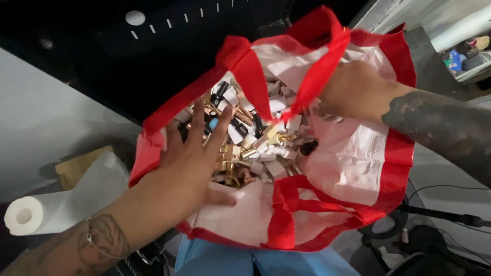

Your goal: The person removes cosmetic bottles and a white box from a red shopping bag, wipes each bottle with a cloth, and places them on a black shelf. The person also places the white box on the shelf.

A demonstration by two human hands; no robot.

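A big red and white bag is seen in the middle of the frame, with its mouth pulled wide. It is filled with lots of small things, white, gold and black, all heaped up in the upper middle of the bag.

The left hand is reached in from the lower left. Its fingers are spread apart and laid flat over the small things and the near wall of the bag. Nothing is pinched in it.

The right hand is seen at the upper right. It is pressed against the far wall of the bag, just beside a red strap. Its fingers are hidden behind the strap, so it cannot be told if anything is gripped.

A white paper roll is laid at the lower left of the frame, near the left arm. Blue cloth is seen under the bag at the bottom edge.
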